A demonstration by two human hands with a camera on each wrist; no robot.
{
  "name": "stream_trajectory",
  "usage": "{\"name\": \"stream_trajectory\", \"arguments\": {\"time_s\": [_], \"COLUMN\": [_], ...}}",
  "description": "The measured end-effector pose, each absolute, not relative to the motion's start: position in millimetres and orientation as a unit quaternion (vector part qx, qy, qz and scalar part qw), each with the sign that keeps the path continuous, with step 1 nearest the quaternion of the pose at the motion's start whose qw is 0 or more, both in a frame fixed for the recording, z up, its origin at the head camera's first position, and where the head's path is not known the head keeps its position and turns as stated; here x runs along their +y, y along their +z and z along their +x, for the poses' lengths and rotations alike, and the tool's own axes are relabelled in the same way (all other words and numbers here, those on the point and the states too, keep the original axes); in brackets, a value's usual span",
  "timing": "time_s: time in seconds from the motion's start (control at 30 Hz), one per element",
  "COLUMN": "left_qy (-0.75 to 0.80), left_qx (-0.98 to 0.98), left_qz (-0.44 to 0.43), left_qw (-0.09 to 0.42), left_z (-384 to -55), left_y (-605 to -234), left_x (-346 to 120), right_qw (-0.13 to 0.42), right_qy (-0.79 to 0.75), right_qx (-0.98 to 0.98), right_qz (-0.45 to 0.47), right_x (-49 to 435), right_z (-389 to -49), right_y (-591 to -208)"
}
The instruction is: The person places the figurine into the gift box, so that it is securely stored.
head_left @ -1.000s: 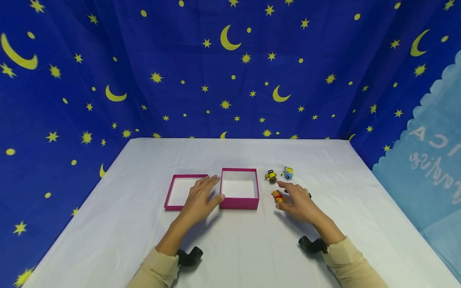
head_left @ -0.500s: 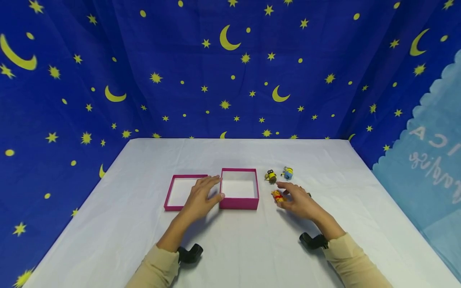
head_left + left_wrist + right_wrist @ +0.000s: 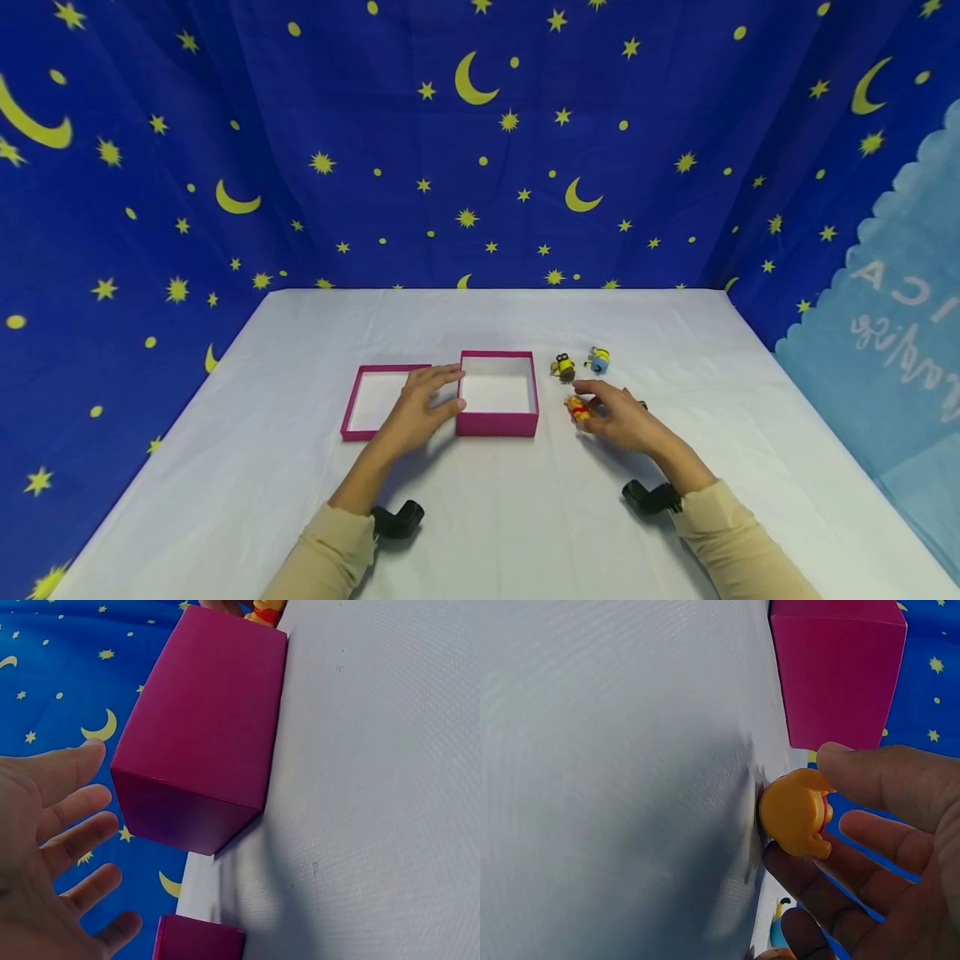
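My left hand (image 3: 417, 414) is held with fingers spread at the left side of an uncovered magenta box (image 3: 497, 425). In the left wrist view, the fingers stand beside the box wall; contact is not plain. A shallow magenta lid (image 3: 363, 434) with a white inside lies left of the box, partly under that hand. My right hand (image 3: 621, 419) has its thumb and a finger on either side of a small Winnie the Pooh figure (image 3: 577, 408) in a red shirt, lying on the cloth. Its orange back (image 3: 791, 814) shows in the right wrist view.
Beyond the right hand lie a Minion figure in brown (image 3: 564, 368) and another in blue (image 3: 597, 360). A dark object (image 3: 642, 405) is mostly hidden behind the right hand. White cloth (image 3: 495, 517) covers the table; a blue star-patterned curtain (image 3: 375, 125) rises behind.
The right thumb has drawn slightly closer to the Winnie the Pooh figure. The left hand, box, lid and figures look the same.
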State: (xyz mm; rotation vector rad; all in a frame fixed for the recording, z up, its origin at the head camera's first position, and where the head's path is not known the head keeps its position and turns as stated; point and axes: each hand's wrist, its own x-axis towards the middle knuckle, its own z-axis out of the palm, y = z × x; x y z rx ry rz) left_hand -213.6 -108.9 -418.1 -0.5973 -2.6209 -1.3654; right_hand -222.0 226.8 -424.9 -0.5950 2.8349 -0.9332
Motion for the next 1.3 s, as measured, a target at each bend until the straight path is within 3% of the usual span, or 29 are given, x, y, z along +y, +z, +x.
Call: {"name": "stream_trajectory", "arguments": {"time_s": [1.3], "left_qy": [-0.487], "left_qx": [-0.85], "left_qz": [-0.197], "left_qw": [0.025], "left_z": [-219.9], "left_y": [-426.5], "left_x": [-110.5], "right_qw": [0.067], "right_qy": [-0.295], "right_qx": [0.935], "right_qz": [-0.188], "right_x": [224.8], "right_z": [-229.2], "right_y": [-426.6]}}
